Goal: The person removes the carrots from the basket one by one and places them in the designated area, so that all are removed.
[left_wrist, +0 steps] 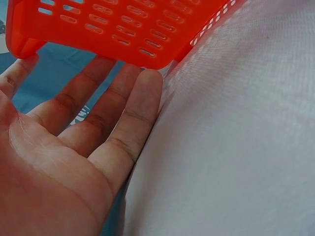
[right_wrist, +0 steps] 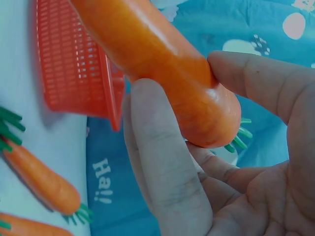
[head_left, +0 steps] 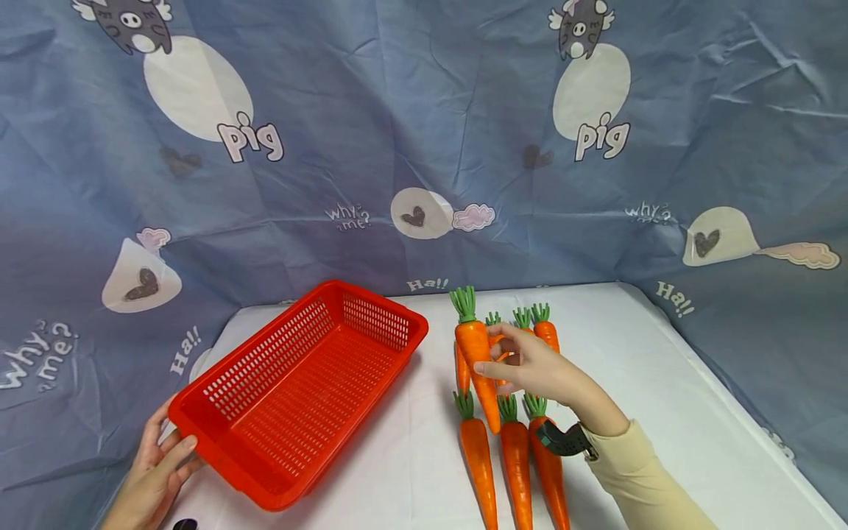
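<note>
In the head view my right hand [head_left: 530,361] pinches an orange carrot [head_left: 474,344] with a green top, its tip pointing down. The right wrist view shows the thumb and fingers on both sides of this carrot [right_wrist: 162,54] near its thick end. Several other carrots lie below and behind it on the white table; one front carrot [head_left: 478,464] is close under the held one's tip. At the left, my left hand [head_left: 154,471] grips the near corner of a red plastic basket [head_left: 241,475], thumb at the rim. In the left wrist view its fingertips touch the underside of the basket [left_wrist: 123,34].
The basket holds nothing and sits slantwise on the white table [head_left: 411,412]. Blue printed cloth [head_left: 371,132] hangs behind the table. A small dark round object [head_left: 185,524] shows at the lower left edge. A dark wristband [head_left: 563,439] is on the right wrist.
</note>
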Demonstrator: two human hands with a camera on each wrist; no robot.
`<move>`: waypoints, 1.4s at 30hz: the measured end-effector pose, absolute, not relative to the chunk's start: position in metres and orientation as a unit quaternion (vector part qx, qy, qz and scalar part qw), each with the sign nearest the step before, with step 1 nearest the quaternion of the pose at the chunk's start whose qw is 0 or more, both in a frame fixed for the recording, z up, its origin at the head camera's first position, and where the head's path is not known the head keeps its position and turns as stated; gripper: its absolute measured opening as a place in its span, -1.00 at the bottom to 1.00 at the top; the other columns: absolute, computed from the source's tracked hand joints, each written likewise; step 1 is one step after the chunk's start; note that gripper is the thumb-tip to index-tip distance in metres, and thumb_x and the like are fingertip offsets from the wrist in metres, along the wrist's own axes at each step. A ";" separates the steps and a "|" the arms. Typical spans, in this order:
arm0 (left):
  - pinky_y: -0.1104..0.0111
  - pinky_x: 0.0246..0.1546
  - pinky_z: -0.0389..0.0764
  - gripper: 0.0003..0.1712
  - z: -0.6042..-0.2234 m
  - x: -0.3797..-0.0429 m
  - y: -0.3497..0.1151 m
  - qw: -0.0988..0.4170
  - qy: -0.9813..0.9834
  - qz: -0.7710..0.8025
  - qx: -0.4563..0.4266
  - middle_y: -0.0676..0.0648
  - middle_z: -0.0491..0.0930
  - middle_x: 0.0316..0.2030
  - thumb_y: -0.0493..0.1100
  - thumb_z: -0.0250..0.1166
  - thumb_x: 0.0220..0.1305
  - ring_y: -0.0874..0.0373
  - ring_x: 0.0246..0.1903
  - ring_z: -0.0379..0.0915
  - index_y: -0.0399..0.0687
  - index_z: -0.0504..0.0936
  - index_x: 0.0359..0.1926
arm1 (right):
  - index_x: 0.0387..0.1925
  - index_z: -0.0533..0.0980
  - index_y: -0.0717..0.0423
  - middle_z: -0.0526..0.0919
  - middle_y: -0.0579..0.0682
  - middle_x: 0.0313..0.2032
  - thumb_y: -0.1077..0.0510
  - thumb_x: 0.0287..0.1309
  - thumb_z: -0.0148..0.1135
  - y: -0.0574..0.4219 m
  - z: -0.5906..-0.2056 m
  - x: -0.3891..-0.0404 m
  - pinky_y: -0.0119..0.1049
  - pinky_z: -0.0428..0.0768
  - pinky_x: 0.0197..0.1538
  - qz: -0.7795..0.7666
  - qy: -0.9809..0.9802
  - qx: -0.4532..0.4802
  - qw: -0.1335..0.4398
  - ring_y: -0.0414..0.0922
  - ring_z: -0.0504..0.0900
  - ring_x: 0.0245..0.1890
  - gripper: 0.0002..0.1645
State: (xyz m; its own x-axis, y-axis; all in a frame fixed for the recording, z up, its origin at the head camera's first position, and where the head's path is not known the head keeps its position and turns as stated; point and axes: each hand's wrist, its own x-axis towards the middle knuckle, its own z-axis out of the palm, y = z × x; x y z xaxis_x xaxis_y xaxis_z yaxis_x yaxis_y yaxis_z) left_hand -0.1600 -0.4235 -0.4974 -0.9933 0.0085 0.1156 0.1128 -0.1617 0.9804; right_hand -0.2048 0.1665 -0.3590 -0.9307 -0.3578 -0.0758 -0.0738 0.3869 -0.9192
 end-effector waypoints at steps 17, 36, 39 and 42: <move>0.34 -0.17 0.80 -0.23 -0.498 -0.162 -0.422 0.039 -0.636 -0.768 -0.064 0.33 0.65 0.16 -0.42 0.01 0.63 0.35 0.00 0.69 0.44 0.08 0.57 | 0.55 0.16 0.32 0.50 0.19 0.00 0.01 0.39 0.46 0.204 -0.370 -0.190 0.02 0.83 -0.05 -0.549 0.819 -0.100 0.135 -0.01 0.71 -0.14 -0.04; 0.34 -0.18 0.80 -0.24 -0.497 -0.160 -0.423 0.027 -0.649 -0.760 -0.023 0.41 0.66 0.10 -0.35 0.04 0.65 0.39 -0.03 0.68 0.52 0.05 0.54 | 0.52 0.12 0.41 0.51 0.13 -0.08 0.05 0.43 0.42 0.246 -0.401 -0.165 0.00 0.84 -0.08 -0.564 0.811 -0.041 0.150 -0.03 0.70 -0.13 -0.06; 0.35 -0.18 0.80 -0.24 -0.496 -0.160 -0.423 0.028 -0.649 -0.760 -0.025 0.41 0.66 0.11 -0.36 0.04 0.65 0.39 -0.03 0.68 0.52 0.05 0.54 | 0.53 0.13 0.41 0.53 0.13 -0.08 0.03 0.43 0.42 0.251 -0.404 -0.162 0.00 0.84 -0.08 -0.556 0.817 -0.028 0.149 -0.04 0.70 -0.12 -0.05; 0.35 -0.18 0.80 -0.24 -0.496 -0.160 -0.423 0.028 -0.649 -0.760 -0.023 0.41 0.66 0.10 -0.35 0.05 0.65 0.38 -0.04 0.68 0.52 0.05 0.54 | 0.52 0.15 0.39 0.55 0.14 -0.09 0.01 0.42 0.42 0.255 -0.408 -0.159 -0.02 0.84 -0.08 -0.551 0.821 -0.014 0.150 -0.03 0.70 -0.12 -0.06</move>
